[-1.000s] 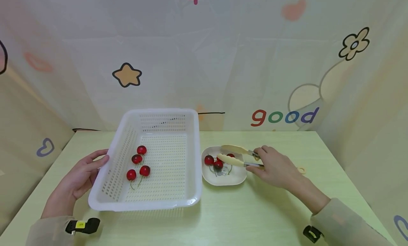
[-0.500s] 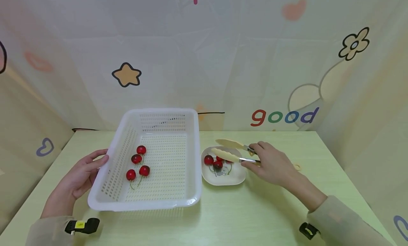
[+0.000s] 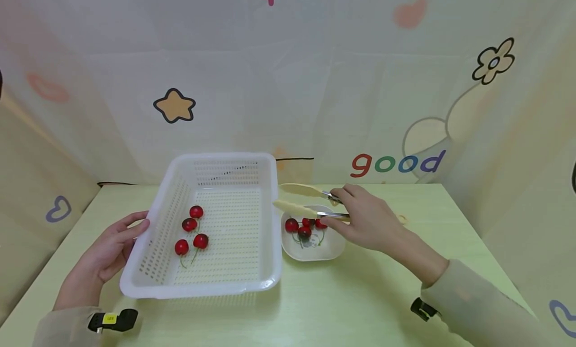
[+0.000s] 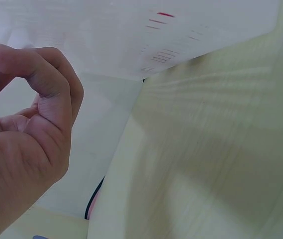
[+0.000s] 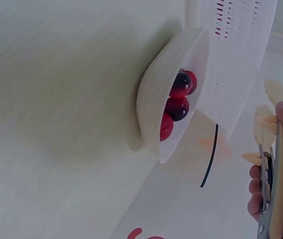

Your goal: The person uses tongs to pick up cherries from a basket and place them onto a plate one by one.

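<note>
My left hand (image 3: 108, 249) holds the left rim of a white plastic basket (image 3: 229, 237), its thumb on the rim; the left wrist view shows its fingers (image 4: 56, 94) bent at the basket's side. Several red cherries (image 3: 200, 241) with stems lie on the left of the basket floor. My right hand (image 3: 371, 217) grips metal tongs (image 3: 330, 215) with cream tips. The tong arms are spread with nothing between them, their tips overlapping the basket's right rim in the head view. Below sits a small white dish (image 3: 324, 249) with several cherries (image 5: 178, 107) in it.
Both containers stand side by side on a pale green table (image 3: 342, 307). A printed curtain (image 3: 297, 87) hangs behind the table and along its sides. The basket's back wall stands close to the curtain.
My right hand has carried the tongs left and up from over the dish's cherries toward the basket's right rim. The left hand and basket keep their place; the view has shifted slightly.
</note>
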Demonstrator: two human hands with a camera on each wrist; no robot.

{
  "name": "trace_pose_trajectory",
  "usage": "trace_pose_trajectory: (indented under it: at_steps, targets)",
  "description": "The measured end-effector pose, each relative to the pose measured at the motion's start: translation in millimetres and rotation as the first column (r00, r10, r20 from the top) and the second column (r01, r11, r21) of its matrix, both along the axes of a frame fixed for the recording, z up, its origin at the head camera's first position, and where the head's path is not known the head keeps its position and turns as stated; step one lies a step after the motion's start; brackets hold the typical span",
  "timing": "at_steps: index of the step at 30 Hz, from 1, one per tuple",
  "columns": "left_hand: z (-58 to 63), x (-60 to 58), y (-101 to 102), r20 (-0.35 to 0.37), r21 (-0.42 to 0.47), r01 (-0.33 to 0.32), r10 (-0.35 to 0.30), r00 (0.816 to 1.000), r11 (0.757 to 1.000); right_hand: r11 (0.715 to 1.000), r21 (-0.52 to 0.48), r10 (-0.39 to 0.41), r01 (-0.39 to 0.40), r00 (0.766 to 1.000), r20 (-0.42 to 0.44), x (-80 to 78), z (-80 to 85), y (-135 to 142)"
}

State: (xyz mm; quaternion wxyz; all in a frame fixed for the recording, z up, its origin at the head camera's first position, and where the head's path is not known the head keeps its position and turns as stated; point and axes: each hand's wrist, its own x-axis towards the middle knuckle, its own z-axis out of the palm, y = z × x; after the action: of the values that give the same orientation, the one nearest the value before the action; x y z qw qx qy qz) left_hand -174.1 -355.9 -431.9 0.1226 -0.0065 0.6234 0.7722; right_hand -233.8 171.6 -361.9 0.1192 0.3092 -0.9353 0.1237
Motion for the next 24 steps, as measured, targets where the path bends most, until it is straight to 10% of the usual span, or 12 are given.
trace_pose_trajectory:
  at_steps: [24]
  targets:
    - [0.1,-0.2,-0.1,0.01,0.008,0.001,-0.001,1.0,1.0,0.97,0.106,0.225,-0.218,0.973,-0.059,-7.0,11.0,-65.3]
